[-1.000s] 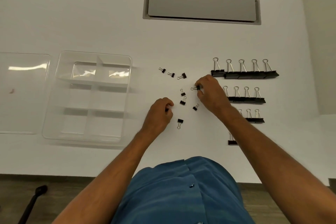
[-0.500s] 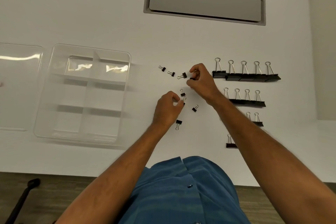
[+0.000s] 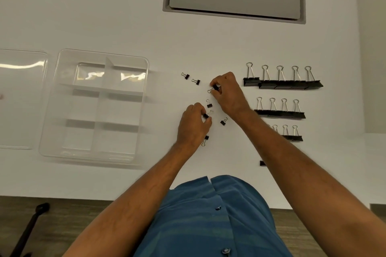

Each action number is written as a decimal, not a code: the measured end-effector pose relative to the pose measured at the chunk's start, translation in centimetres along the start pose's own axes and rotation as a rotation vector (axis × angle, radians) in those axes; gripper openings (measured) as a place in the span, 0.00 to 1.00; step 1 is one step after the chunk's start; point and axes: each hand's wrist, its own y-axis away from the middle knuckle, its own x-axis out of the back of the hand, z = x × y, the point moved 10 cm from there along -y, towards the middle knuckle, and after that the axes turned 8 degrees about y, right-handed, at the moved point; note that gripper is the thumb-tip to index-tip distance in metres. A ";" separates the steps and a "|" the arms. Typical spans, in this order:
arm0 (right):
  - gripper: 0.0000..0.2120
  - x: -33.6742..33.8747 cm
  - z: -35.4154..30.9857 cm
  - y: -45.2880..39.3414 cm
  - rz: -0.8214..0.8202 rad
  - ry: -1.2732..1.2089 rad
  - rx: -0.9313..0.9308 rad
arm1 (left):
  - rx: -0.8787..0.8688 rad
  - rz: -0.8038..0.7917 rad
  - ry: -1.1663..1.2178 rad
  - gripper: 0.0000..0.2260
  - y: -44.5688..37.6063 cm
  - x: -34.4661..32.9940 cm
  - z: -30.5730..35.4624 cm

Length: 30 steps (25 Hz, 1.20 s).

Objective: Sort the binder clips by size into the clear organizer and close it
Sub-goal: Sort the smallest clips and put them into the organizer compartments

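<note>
A tiny clip point(image 3: 215, 88) is pinched by the right hand point(image 3: 228, 92), another point(image 3: 206, 115) by the left hand point(image 3: 193, 126). Both should be gripped by the black part and carried to one small box of the organizer point(image 3: 62, 110), lying open well to the left.

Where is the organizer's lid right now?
In the head view the lid lies flat on the table's far left, partly out of frame, right beside the open organizer.

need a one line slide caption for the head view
Both hands, left and right, each pinch a small black binder clip beside an empty clear plastic organizer on a white desk.
</note>
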 end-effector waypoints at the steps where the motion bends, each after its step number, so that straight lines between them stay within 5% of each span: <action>1: 0.08 0.1 0.0 0.0 -0.014 0.033 -0.010 | 0.011 -0.016 0.016 0.08 0.0 0.2 -0.2; 8: 0.07 1.0 1.3 0.9 -0.103 0.169 -0.073 | -0.105 -0.155 -0.092 0.08 1.9 1.0 -1.1; 23: 0.06 -4.8 -2.4 14.4 -0.186 0.029 -0.021 | -0.224 -0.092 -0.268 0.08 5.4 1.7 -2.0; 30: 0.09 -4.9 -3.7 14.8 -0.177 0.186 0.080 | -0.284 -0.105 -0.349 0.07 5.9 0.8 -1.9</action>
